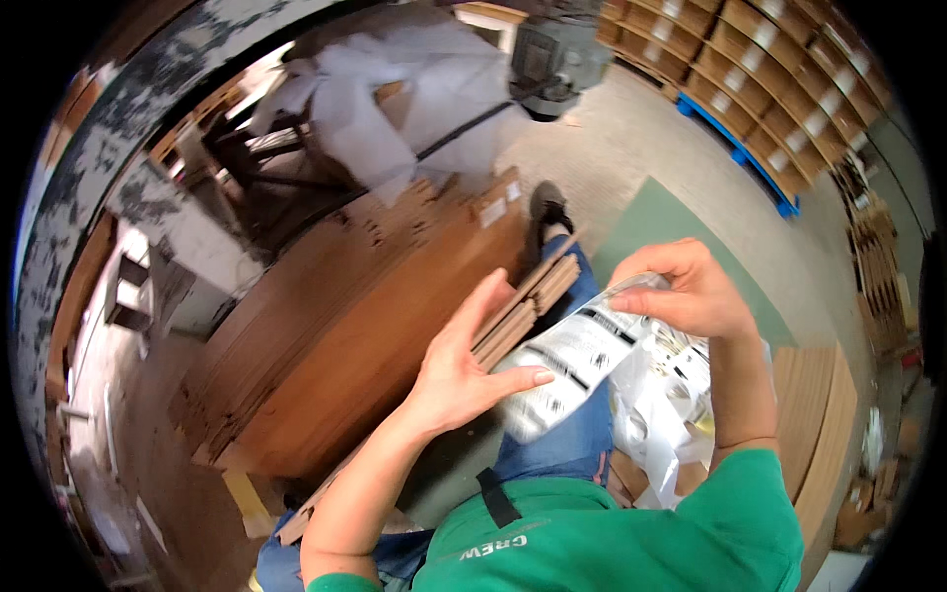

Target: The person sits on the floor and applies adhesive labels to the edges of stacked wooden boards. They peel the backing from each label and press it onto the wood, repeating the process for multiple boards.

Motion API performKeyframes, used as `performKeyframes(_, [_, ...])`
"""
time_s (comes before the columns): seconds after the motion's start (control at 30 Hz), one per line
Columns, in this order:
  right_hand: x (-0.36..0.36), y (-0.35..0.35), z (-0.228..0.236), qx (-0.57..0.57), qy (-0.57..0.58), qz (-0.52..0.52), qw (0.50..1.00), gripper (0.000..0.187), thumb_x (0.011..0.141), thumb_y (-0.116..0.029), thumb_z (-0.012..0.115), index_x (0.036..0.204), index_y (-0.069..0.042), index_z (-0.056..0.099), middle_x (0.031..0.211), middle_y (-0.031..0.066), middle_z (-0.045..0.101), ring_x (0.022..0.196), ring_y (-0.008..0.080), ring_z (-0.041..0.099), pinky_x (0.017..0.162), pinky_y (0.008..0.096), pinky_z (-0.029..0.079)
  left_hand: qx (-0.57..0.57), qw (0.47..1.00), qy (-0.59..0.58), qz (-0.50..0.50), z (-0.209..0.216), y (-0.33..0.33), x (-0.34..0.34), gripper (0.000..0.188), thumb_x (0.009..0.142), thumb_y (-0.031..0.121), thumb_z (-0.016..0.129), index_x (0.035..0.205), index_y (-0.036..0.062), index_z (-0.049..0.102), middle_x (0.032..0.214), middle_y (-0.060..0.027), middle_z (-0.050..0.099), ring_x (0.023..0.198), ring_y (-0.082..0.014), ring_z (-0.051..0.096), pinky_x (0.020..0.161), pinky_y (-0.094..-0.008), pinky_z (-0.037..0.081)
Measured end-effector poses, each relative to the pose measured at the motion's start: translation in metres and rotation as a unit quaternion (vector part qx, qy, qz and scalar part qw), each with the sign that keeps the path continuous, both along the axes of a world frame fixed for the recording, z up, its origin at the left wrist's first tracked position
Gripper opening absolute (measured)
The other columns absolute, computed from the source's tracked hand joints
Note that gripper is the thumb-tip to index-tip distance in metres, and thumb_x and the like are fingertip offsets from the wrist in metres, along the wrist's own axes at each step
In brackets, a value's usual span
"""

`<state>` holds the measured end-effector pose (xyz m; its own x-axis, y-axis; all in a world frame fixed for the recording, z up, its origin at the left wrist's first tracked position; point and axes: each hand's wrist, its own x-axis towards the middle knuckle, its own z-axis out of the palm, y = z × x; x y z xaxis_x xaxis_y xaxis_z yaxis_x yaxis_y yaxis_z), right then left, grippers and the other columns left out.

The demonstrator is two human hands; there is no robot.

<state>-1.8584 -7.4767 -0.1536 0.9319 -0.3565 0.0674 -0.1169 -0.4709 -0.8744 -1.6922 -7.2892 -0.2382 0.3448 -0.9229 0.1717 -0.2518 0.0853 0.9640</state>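
With thumb and fingertips closed, my right hand (691, 286) pinches the upper end of a strip of white labels (582, 360) with black print. The strip slants down over my thigh to my left hand (459, 370). That hand is open, its thumb lying across the strip's edge and its fingers stretched out. Between thumb and fingers show the edges of a bundle of thin brown cardboard pieces (528, 311), partly hidden by the hand. Below my right forearm lies a loose heap of white label strips (656, 414), some of it bunched.
A long stack of flat brown cardboard (345, 345) stands to my left. Beyond it is a machine partly draped in translucent plastic (395, 99). A green sheet (661, 237) lies on the floor ahead. Brown cartons (760, 79) stand on a blue pallet (735, 148) at far right.
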Motion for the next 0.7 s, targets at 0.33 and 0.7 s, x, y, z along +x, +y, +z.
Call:
performKeyframes(0.33, [0.109, 0.011, -0.078, 0.303, 0.041, 0.111, 0.946, 0.021, 0.09, -0.016, 0.058, 0.101, 0.002, 0.061, 0.086, 0.0044, 0.065, 0.075, 0.0076, 0.061, 0.068, 0.0222, 0.05, 0.06, 0.943, 0.328, -0.024, -0.028, 0.065, 0.012, 0.101, 0.073, -0.007, 0.07, 0.146, 0.0171, 0.004, 0.088, -0.0059, 0.063, 0.081, -0.0093, 0.059, 0.074, -0.0245, 0.049])
performKeyframes(0.7, [0.13, 0.004, -0.094, 0.249, -0.127, -0.045, 0.959, 0.019, 0.091, -0.015, 0.055, 0.098, 0.002, 0.06, 0.082, 0.0003, 0.061, 0.072, 0.005, 0.055, 0.065, 0.0201, 0.046, 0.035, 0.927, 0.364, 0.079, -0.01, 0.093, 0.038, 0.098, 0.069, -0.006, 0.072, 0.145, 0.0115, 0.013, 0.099, -0.0139, 0.064, 0.087, -0.0139, 0.062, 0.078, -0.0292, 0.05])
